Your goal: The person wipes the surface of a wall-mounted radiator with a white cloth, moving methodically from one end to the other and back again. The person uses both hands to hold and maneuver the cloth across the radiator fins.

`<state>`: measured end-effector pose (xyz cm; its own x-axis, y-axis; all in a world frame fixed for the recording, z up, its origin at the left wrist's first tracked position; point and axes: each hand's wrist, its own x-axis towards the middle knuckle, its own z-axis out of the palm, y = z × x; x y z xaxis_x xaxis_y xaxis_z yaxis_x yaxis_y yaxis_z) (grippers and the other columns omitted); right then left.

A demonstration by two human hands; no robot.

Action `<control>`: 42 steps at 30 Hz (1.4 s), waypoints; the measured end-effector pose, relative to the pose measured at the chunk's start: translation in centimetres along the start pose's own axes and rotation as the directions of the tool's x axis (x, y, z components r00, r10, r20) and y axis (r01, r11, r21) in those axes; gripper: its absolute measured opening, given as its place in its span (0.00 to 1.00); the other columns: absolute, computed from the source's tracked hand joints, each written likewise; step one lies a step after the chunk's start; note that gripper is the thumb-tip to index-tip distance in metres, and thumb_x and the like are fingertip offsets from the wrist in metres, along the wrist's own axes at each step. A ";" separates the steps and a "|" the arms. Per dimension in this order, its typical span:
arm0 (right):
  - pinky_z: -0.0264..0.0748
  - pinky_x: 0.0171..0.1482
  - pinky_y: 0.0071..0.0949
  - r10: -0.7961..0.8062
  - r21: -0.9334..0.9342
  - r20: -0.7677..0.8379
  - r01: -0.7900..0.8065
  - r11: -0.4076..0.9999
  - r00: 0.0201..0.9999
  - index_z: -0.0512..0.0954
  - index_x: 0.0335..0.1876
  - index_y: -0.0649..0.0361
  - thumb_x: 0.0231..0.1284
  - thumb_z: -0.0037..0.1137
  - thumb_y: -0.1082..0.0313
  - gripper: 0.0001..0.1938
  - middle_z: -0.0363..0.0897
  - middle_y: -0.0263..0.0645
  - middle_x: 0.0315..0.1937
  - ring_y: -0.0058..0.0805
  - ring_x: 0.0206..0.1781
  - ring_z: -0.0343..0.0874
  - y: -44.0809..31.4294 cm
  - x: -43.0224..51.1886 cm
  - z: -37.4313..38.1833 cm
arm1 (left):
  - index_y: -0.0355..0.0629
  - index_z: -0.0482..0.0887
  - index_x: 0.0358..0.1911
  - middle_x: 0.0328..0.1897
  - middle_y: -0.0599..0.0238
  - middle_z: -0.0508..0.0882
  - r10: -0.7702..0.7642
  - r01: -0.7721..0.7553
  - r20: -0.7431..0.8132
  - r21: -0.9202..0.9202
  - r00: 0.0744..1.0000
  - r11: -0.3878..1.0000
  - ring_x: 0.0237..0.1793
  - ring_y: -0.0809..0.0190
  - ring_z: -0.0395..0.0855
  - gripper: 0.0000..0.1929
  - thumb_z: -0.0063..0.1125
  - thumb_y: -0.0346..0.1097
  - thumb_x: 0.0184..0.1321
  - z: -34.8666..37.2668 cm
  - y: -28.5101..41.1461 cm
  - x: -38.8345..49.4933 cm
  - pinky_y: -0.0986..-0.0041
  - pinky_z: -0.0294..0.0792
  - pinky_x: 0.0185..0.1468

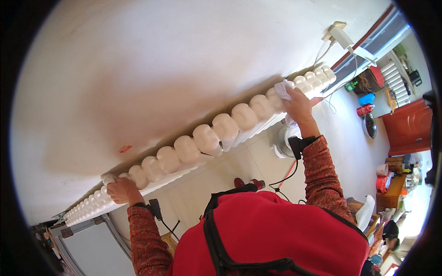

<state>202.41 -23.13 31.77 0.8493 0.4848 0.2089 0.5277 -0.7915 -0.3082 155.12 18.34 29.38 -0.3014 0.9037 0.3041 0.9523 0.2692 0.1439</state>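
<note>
A long white column radiator point(206, 138) runs along the wall, its rounded tops facing up. My right hand point(297, 105) grips a white cloth point(284, 89) against the radiator top towards its far right part; some of the cloth hangs below the hand. My left hand point(122, 190) rests on the radiator further left, its fingers closed round a pale cloth point(108, 178) at the wall-side edge. Both forearms wear black straps with cables.
A metal basin point(285, 141) stands on the floor beneath my right arm. Plugs and cords hang from a wall socket point(334, 31). A grey panel point(95, 246) is at lower left. Bottles, a bowl point(369, 126) and a red cabinet point(407, 127) are at right.
</note>
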 end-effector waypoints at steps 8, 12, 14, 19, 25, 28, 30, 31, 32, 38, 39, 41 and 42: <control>0.80 0.52 0.47 0.134 0.116 -0.089 -0.123 0.986 0.987 0.82 0.53 0.60 0.61 0.59 0.59 0.18 0.84 0.50 0.45 0.54 0.48 0.84 -0.9 -2.4 -0.6 | 0.42 0.80 0.54 0.61 0.54 0.80 -0.004 0.004 0.010 0.009 1.000 1.000 0.61 0.45 0.78 0.22 0.47 0.52 0.71 -0.3 0.3 -0.1 0.51 0.68 0.63; 0.80 0.50 0.42 0.354 0.369 -0.038 -0.316 0.874 0.935 0.83 0.51 0.65 0.61 0.58 0.60 0.18 0.86 0.55 0.42 0.53 0.45 0.86 1.6 -2.8 -2.0 | 0.43 0.81 0.53 0.59 0.54 0.81 0.003 -0.003 -0.016 -0.002 1.000 1.000 0.60 0.45 0.79 0.21 0.47 0.52 0.71 -0.3 0.2 -0.1 0.51 0.69 0.62; 0.80 0.49 0.40 0.400 0.442 -0.165 -0.295 0.847 0.902 0.83 0.52 0.65 0.62 0.58 0.61 0.18 0.86 0.56 0.41 0.50 0.44 0.87 2.9 -2.2 -2.5 | 0.43 0.82 0.51 0.58 0.53 0.82 -0.011 0.011 -0.002 0.007 1.000 1.000 0.60 0.45 0.80 0.21 0.48 0.52 0.71 -0.2 0.1 -0.1 0.50 0.70 0.61; 0.77 0.57 0.42 0.259 0.187 -0.297 -0.210 0.960 0.919 0.84 0.54 0.59 0.65 0.56 0.55 0.19 0.85 0.55 0.49 0.52 0.53 0.84 4.2 2.7 -1.3 | 0.42 0.82 0.50 0.56 0.53 0.82 0.009 -0.008 -0.015 0.047 1.000 0.999 0.59 0.44 0.81 0.20 0.50 0.52 0.70 0.0 0.2 0.1 0.50 0.71 0.60; 0.74 0.61 0.44 0.268 0.078 -0.168 -0.259 0.963 0.949 0.83 0.56 0.57 0.64 0.58 0.53 0.21 0.83 0.56 0.49 0.57 0.57 0.80 3.4 2.6 0.3 | 0.43 0.82 0.49 0.57 0.55 0.82 0.008 -0.006 -0.047 0.032 0.999 0.999 0.58 0.45 0.80 0.20 0.50 0.52 0.70 0.1 0.1 -0.1 0.51 0.70 0.61; 0.73 0.62 0.45 0.318 0.124 -0.231 -0.296 0.947 0.920 0.83 0.56 0.61 0.63 0.59 0.55 0.22 0.83 0.56 0.50 0.57 0.57 0.79 3.4 1.6 0.9 | 0.43 0.82 0.49 0.58 0.57 0.81 -0.022 0.023 -0.015 0.026 1.000 0.999 0.60 0.46 0.79 0.20 0.49 0.52 0.70 0.0 0.3 0.0 0.52 0.68 0.62; 0.74 0.60 0.46 0.321 0.167 -0.285 -0.282 0.945 0.903 0.83 0.55 0.64 0.63 0.59 0.57 0.21 0.84 0.56 0.49 0.58 0.55 0.80 3.6 1.1 1.5 | 0.42 0.82 0.49 0.57 0.53 0.82 -0.007 0.008 -0.026 0.026 1.000 1.000 0.56 0.43 0.82 0.21 0.50 0.53 0.70 -0.1 0.3 0.1 0.50 0.72 0.59; 0.75 0.59 0.47 0.326 0.185 -0.308 -0.280 0.942 0.894 0.82 0.54 0.66 0.63 0.59 0.58 0.20 0.84 0.56 0.49 0.59 0.54 0.81 3.7 0.7 1.8 | 0.42 0.82 0.49 0.57 0.53 0.82 -0.008 0.009 -0.006 0.024 1.000 1.000 0.56 0.43 0.82 0.21 0.50 0.52 0.70 -0.1 0.2 0.1 0.50 0.72 0.59; 0.76 0.57 0.45 0.323 0.190 -0.325 -0.273 0.943 0.889 0.83 0.53 0.67 0.63 0.59 0.59 0.20 0.85 0.55 0.48 0.57 0.52 0.82 3.8 0.4 1.9 | 0.42 0.82 0.49 0.57 0.53 0.82 -0.005 0.005 -0.004 0.026 1.000 1.000 0.56 0.43 0.82 0.21 0.50 0.52 0.70 -0.1 0.1 0.1 0.50 0.72 0.59; 0.77 0.45 0.28 0.545 0.718 -0.077 -0.334 0.611 0.835 0.83 0.50 0.67 0.65 0.60 0.63 0.16 0.83 0.44 0.36 0.30 0.40 0.80 3.2 -3.2 1.1 | 0.41 0.82 0.50 0.58 0.54 0.82 0.016 -0.014 -0.040 0.033 0.999 0.999 0.56 0.43 0.82 0.20 0.49 0.51 0.69 0.3 -0.1 0.0 0.50 0.72 0.59; 0.77 0.45 0.30 0.466 0.723 -0.120 -0.245 0.646 0.877 0.83 0.49 0.66 0.65 0.59 0.61 0.16 0.84 0.46 0.36 0.32 0.40 0.82 2.7 -3.3 1.0 | 0.41 0.82 0.50 0.58 0.54 0.82 0.018 -0.017 -0.049 0.037 0.999 0.999 0.56 0.43 0.82 0.20 0.49 0.51 0.69 0.3 -0.1 0.0 0.50 0.72 0.59; 0.79 0.45 0.34 0.380 0.736 -0.156 -0.149 0.660 0.912 0.84 0.47 0.64 0.66 0.58 0.58 0.16 0.86 0.51 0.37 0.36 0.41 0.86 1.6 -3.1 1.0 | 0.41 0.82 0.50 0.58 0.53 0.82 0.010 -0.009 -0.048 0.020 0.999 1.000 0.57 0.43 0.82 0.20 0.49 0.50 0.69 0.2 0.0 0.0 0.50 0.71 0.59; 0.79 0.48 0.37 0.332 0.663 -0.120 -0.174 0.728 0.935 0.84 0.49 0.63 0.65 0.59 0.57 0.17 0.86 0.51 0.41 0.42 0.44 0.86 1.3 -2.4 0.7 | 0.41 0.82 0.50 0.58 0.53 0.82 0.003 -0.002 -0.061 0.012 0.998 1.000 0.57 0.43 0.82 0.20 0.48 0.50 0.69 0.1 0.2 0.0 0.50 0.71 0.59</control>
<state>201.03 -25.06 30.19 0.9680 0.1458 0.2044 0.2473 -0.4140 -0.8760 155.28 18.47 29.29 -0.3014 0.8823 0.3615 0.9533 0.2716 0.1319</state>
